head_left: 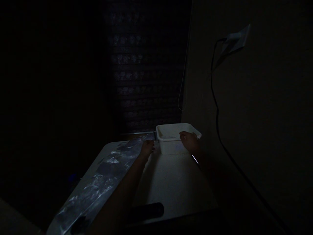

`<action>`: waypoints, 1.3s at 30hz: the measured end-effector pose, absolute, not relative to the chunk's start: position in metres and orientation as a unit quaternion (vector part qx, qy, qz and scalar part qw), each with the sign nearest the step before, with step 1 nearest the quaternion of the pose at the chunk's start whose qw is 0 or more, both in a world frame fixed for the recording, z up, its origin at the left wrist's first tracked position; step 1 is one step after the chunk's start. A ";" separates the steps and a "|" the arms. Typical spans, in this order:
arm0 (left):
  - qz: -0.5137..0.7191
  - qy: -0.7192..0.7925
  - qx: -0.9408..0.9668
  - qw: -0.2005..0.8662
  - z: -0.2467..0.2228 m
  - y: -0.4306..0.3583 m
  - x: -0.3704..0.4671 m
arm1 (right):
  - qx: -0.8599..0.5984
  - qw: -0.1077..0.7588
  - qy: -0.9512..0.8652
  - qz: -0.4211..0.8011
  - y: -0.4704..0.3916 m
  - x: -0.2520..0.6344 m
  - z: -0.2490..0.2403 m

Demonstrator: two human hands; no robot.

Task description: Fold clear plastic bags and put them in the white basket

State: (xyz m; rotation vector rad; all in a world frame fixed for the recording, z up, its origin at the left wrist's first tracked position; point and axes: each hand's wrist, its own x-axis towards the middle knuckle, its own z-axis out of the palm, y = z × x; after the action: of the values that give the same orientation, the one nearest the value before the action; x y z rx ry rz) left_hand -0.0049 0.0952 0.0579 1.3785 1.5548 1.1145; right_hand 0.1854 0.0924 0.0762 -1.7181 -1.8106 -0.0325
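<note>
The scene is very dark. A white rectangular plastic tub [172, 147] stands at the far end of the white table. My right hand [189, 141] is over the tub's front rim near its right corner, fingers curled; whatever is in them cannot be made out. Just left of the tub is my left hand [147, 147], also with bent fingers. A faint clear bit shows between that hand and the tub, too dim to name. Clear plastic bags or film [107, 169] lie in a long strip along the table's left side, beside my left forearm.
The white table [171, 182] meets a wall on the right. A dark rounded object [146, 211] lies at its near edge. From a wall socket [236, 39], a black cable [217, 114] hangs down. Behind the table is a patterned blind [129, 75] with a cord loop [182, 98].
</note>
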 end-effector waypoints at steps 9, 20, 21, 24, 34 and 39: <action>0.124 0.621 0.773 -0.030 0.055 0.081 -0.073 | -0.584 0.380 -0.712 -0.084 0.073 0.159 0.087; 0.041 0.678 0.731 -0.066 0.039 0.080 -0.071 | -0.558 0.204 -0.804 -0.007 0.049 0.130 0.051; 0.046 0.681 0.728 -0.062 0.038 0.083 -0.070 | -0.561 0.200 -0.803 -0.004 0.050 0.129 0.048; 0.077 0.646 0.757 -0.062 0.037 0.089 -0.065 | -0.578 0.185 -0.795 0.003 0.054 0.123 0.041; 0.102 0.635 0.765 -0.026 0.026 0.100 -0.055 | -0.578 0.316 -0.720 0.220 0.089 0.098 0.005; 0.117 0.614 0.780 -0.027 0.022 0.095 -0.061 | -0.559 0.344 -0.721 0.220 0.101 0.083 0.009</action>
State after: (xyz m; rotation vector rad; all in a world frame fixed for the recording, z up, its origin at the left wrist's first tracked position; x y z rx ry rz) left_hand -0.0609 0.0946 0.0218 2.4931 1.9643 0.3734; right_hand 0.0832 0.1009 0.0089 -1.4532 -1.8733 0.5714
